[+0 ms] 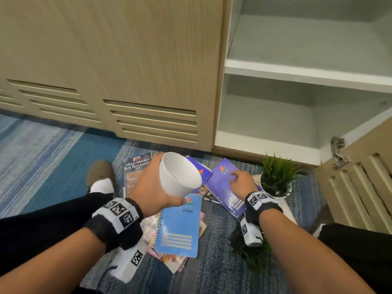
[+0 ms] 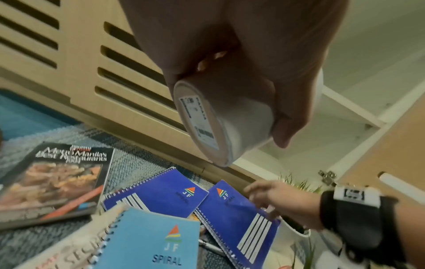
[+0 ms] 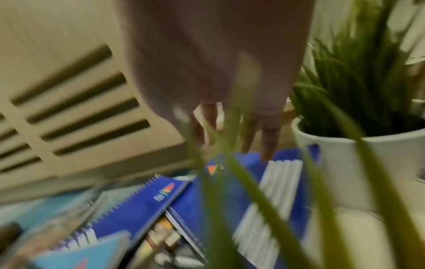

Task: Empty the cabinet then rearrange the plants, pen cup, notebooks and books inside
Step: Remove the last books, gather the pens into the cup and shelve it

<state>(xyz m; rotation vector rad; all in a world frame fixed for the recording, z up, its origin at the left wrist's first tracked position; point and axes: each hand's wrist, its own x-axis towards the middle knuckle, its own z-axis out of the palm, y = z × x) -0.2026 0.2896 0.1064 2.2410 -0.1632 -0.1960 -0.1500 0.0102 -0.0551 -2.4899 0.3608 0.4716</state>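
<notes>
My left hand [image 1: 154, 183] grips an empty white pen cup [image 1: 180, 177], tilted, above the pile on the floor; its labelled base [image 2: 197, 118] shows in the left wrist view. My right hand [image 1: 239, 179] reaches down, and its straight fingers [image 3: 266, 138] touch a dark blue spiral notebook [image 1: 220, 183]. A second dark blue notebook [image 2: 165, 196], a light blue notebook [image 1: 180, 228] and a Metro Manila restaurant book [image 1: 135, 166] lie nearby. A potted plant [image 1: 277, 177] stands just right of my right hand. Another plant [image 1: 252, 251] lies under my right wrist.
The open cabinet [image 1: 297, 71] at the upper right has bare white shelves, and its slatted door [image 1: 360, 187] swings out on the right. A pen [image 1: 212, 200] lies between the notebooks, with magazines under them. My shoe [image 1: 99, 177] is left of the pile on the blue carpet.
</notes>
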